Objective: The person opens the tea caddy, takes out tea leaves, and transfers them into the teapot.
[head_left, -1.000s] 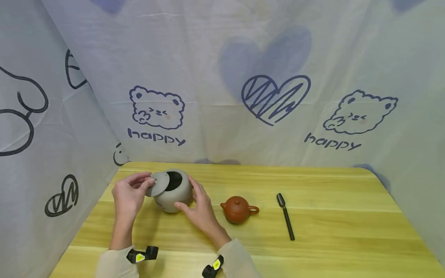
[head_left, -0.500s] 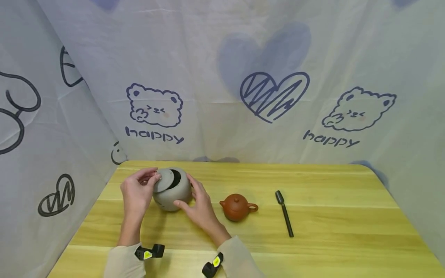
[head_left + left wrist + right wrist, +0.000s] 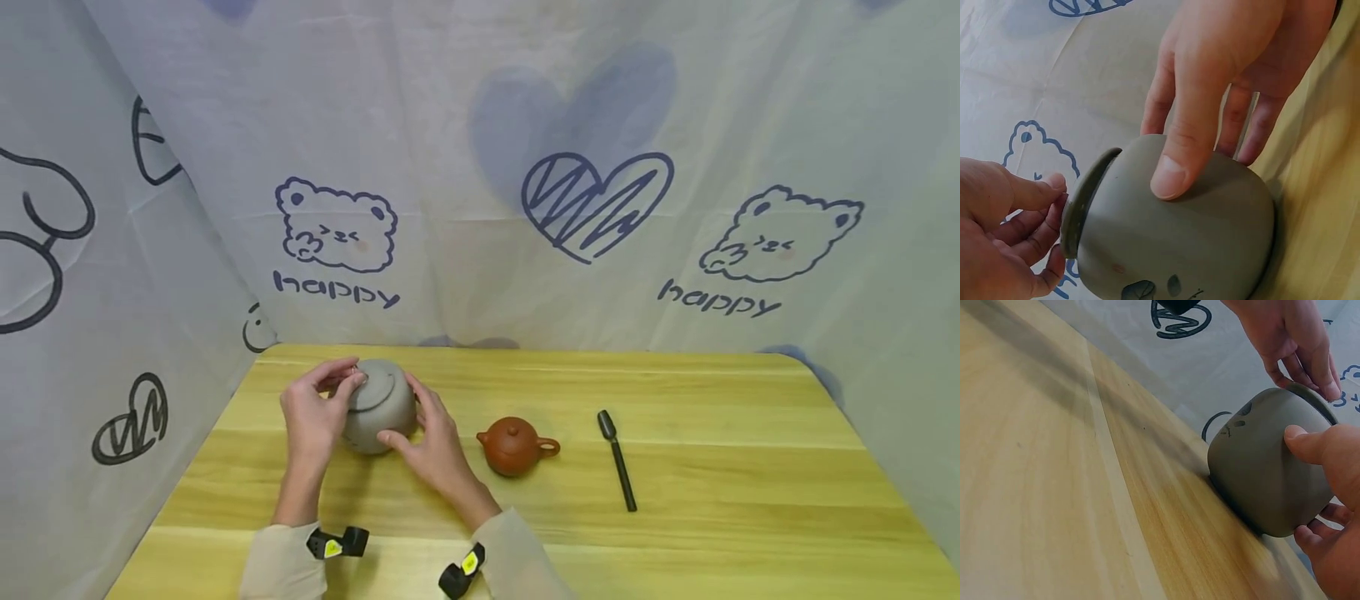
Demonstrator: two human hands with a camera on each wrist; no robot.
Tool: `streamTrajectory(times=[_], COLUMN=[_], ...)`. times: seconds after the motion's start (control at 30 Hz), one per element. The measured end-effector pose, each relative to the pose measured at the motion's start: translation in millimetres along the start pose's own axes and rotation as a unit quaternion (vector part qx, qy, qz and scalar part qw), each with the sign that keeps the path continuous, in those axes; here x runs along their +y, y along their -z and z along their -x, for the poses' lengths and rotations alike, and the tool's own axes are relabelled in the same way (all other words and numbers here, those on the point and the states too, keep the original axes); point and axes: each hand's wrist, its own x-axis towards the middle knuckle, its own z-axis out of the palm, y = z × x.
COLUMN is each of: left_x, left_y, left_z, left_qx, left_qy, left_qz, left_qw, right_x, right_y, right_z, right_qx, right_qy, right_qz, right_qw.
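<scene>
A round grey ceramic jar stands on the left part of the wooden table, with small leaf decorations on its side in the left wrist view. Over its mouth lies a flat grey lid, which hides the dark opening; whether it sits flush I cannot tell. My left hand pinches the lid at its top, thumb against fingers. The jar's right side is gripped by my right hand, its thumb in front and the fingers round behind.
A reddish-brown clay teapot stands right of the jar, its handle pointing right. Farther right lies a dark scoop with a long handle. A printed cloth hangs behind and along the left of the wooden table.
My left hand has moved right with the lid, sliding it across the jar's mouth until the dark opening is covered. The right hand keeps its grip on the jar.
</scene>
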Motion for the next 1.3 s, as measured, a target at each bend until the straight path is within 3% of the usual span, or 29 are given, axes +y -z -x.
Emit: streamTrajectory(times=[0.33,0.53,0.67,0.93,1.1,1.3], left_x=[-2.1,-8.1,-9.4,-11.4,-13.3,-20.8], left_y=[-2.8,4.7,8.0,12.0,12.9,13.7], left_z=[-1.8,-1.7,-2.7,-1.9,-2.8,-2.9], left_qx=[-0.008,-0.006,-0.021,-0.045,-0.051,-0.037], left_qy=[0.007,0.002,0.002,0.033,0.027,0.029], left_qz=[0.008,-0.029,-0.039,-0.044,-0.047,-0.027], left_qw=[0.9999,0.9996,0.9990,0.9974,0.9972,0.9985], right_x=[-0.3,1.6,1.3,0.2,0.0,-10.0], right_y=[0.9,-2.4,-2.2,-2.0,0.1,15.4], right_z=[-3.3,-1.9,-1.5,-0.2,-1.7,-5.2], right_qx=[0.003,0.000,0.009,0.002,-0.004,-0.035], right_qy=[0.000,-0.003,-0.002,-0.011,-0.015,-0.014], right_qz=[-0.005,-0.010,-0.017,-0.021,-0.008,0.038], right_qw=[1.0000,0.9999,0.9998,0.9997,0.9999,0.9986])
